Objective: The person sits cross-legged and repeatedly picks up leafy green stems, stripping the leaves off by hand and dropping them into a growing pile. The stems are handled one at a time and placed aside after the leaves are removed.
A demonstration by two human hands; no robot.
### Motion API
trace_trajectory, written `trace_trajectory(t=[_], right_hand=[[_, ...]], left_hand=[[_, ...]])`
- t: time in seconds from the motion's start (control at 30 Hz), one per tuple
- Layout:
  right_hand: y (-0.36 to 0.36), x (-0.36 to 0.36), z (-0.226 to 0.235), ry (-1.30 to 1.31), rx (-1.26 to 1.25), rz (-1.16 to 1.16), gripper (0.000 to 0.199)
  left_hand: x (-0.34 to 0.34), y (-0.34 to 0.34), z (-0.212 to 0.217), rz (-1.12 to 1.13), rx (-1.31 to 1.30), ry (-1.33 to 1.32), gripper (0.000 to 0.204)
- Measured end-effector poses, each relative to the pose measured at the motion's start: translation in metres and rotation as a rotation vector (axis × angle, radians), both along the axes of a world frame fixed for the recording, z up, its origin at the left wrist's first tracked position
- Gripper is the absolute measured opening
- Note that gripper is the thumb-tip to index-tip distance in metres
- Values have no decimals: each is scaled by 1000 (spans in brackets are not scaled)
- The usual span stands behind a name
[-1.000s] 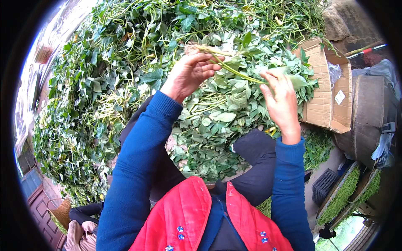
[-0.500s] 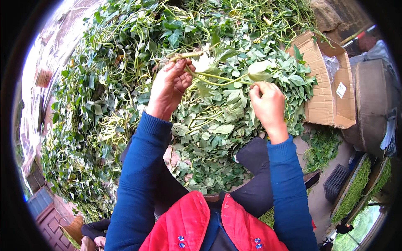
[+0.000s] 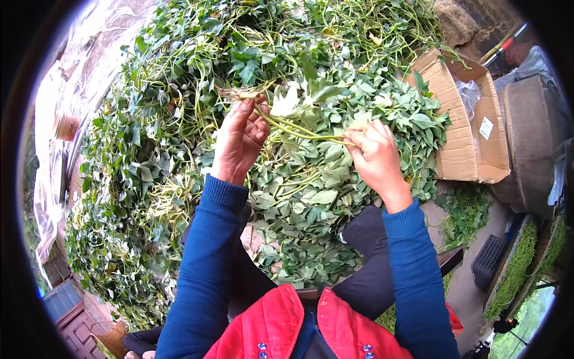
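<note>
My left hand (image 3: 239, 137) pinches a short piece of vine (image 3: 244, 94) between thumb and fingertips, with a brown stringy end pointing left. Several green leaf stalks (image 3: 293, 127) run from it across to my right hand (image 3: 378, 157), whose fingers are closed on their far ends. Whatever leaves those stalks carry are hidden by the right hand. Just beyond the stalks, a pale green leaf (image 3: 326, 91) stands up. Both hands are raised over a mound of picked leaves (image 3: 317, 197) lying between my knees.
A large tangled heap of vines (image 3: 143, 125) spreads left and far. On the right stand an open cardboard box (image 3: 454, 119) and a big brown container (image 3: 529, 131). Below them are a black plastic crate (image 3: 487, 260) and long trays of green stems (image 3: 514, 269). A wicker basket (image 3: 113, 338) sits lower left.
My right hand has moved slightly left along the stalks and its fingers have closed over them. The broad pale leaf beside it is out of sight. My left hand keeps its pinch.
</note>
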State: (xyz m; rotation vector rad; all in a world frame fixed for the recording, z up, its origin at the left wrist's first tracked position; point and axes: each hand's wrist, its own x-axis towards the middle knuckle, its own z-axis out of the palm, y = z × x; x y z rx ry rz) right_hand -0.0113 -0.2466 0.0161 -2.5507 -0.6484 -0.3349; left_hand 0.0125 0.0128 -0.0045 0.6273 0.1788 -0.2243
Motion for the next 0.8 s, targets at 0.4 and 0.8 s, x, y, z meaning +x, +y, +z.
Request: trace_trajectory(t=[0.4, 0.8], right_hand=[[-43, 22, 16, 381, 1041, -585, 21], [28, -2, 23, 433, 1125, -224, 23]], left_hand=[[0, -9, -4, 187, -201, -75, 25], [-35, -92, -13, -181, 1111, -536, 35]])
